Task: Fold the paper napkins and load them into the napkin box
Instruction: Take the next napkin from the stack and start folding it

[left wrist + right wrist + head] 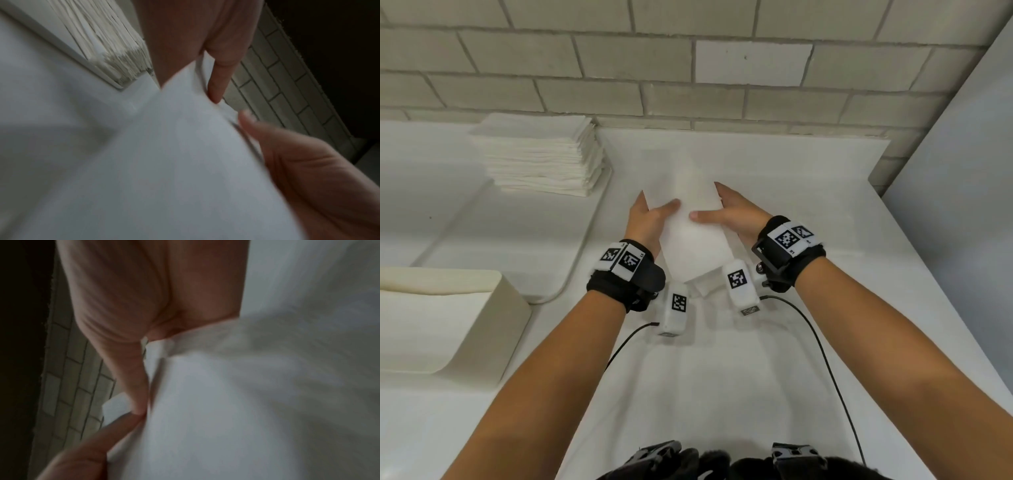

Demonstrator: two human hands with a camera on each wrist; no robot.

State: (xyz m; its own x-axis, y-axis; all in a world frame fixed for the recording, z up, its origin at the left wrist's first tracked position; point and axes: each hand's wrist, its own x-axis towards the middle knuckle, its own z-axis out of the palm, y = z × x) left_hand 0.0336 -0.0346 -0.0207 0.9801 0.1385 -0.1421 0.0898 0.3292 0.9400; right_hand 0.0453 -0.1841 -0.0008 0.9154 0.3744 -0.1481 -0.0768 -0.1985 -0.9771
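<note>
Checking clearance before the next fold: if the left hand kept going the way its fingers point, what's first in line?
Probably nothing before the brick wall: the left hand points past the napkin stack's right edge; depth unclear.

Both wrist views motion-blurred. Flat white paper napkin (693,236) hides left hand (645,219) and right hand (736,214) fingers behind it. Left of napkin, cream rectangular napkin box (482,329) cut by frame edge.

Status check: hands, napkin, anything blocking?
Left hand and right hand both pinch one white napkin, lifted off the table. Napkin stack far left, napkin box near left. Nothing in the way.
</note>
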